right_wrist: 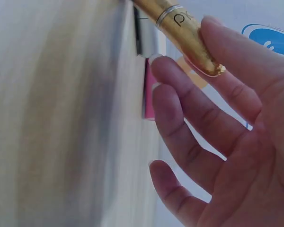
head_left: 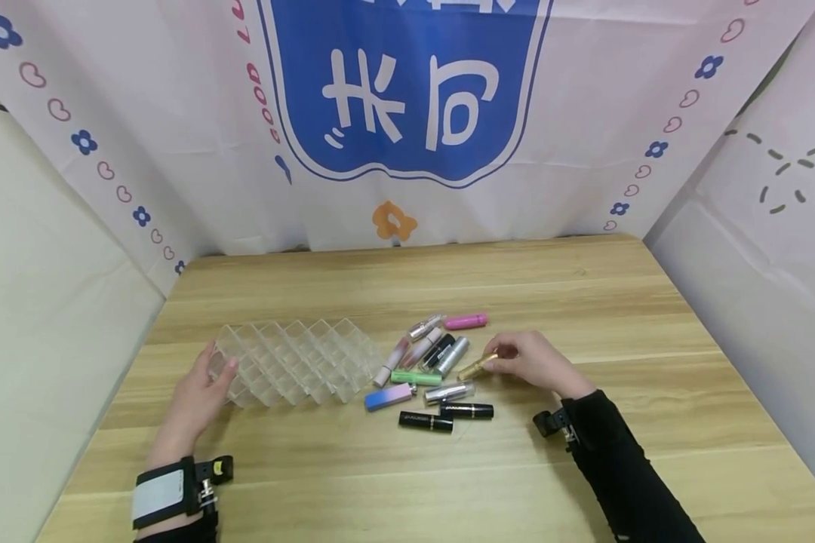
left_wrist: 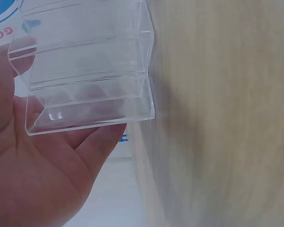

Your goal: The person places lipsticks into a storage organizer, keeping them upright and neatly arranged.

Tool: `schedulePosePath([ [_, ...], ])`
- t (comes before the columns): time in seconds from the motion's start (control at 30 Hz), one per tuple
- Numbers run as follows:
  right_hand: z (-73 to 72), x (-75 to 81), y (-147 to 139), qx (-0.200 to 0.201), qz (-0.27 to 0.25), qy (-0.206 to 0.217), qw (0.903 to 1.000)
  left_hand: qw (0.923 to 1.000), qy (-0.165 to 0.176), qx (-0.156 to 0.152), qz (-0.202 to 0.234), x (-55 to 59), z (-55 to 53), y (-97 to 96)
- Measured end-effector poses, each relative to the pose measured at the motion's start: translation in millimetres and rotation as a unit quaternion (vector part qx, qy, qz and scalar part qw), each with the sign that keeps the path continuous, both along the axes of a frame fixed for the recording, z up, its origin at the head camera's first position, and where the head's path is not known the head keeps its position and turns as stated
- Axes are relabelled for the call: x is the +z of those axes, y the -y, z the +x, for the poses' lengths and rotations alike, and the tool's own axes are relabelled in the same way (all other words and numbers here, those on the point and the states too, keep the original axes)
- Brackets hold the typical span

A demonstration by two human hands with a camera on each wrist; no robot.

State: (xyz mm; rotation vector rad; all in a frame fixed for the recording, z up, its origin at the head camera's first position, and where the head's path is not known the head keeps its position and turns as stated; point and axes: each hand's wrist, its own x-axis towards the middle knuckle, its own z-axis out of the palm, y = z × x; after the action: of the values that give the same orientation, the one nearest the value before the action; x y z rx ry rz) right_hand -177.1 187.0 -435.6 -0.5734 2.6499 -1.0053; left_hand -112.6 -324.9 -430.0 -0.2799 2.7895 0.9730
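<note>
Head view: gold lipstick pinched between right fingers.

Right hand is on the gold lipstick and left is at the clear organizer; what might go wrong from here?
The right hand pinches the gold lipstick only at its end, so it may slip or swing. It lies beside the silver tube, and lifting may roll the neighbours. The left hand merely rests against the clear organizer, which may slide when a tube is pushed in.
</note>
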Motion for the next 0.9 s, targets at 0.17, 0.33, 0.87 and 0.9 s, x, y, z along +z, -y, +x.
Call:
schedulePosePath([
  [0.17,1.9,9.9,4,-0.008,-0.003,-0.01,0.9999,1.0,0.001,0.003,0.007,-1.6,-0.1,0.2],
  [0.33,3.8,21.9,10,-0.018,-0.019,-0.007,0.9996,0.9999,-0.005,0.003,0.008,-2.0,0.7,-0.1],
  [0.87,-0.6,44.0,42,-0.025,-0.025,-0.053,0.9979,0.9999,-0.009,0.004,0.013,-2.7,-0.6,0.3],
  [0.9,-0.8,44.1,43,-0.024,-0.029,-0.054,0.9978,0.9999,-0.009,0.004,0.011,-3.0,-1.1,0.4],
])
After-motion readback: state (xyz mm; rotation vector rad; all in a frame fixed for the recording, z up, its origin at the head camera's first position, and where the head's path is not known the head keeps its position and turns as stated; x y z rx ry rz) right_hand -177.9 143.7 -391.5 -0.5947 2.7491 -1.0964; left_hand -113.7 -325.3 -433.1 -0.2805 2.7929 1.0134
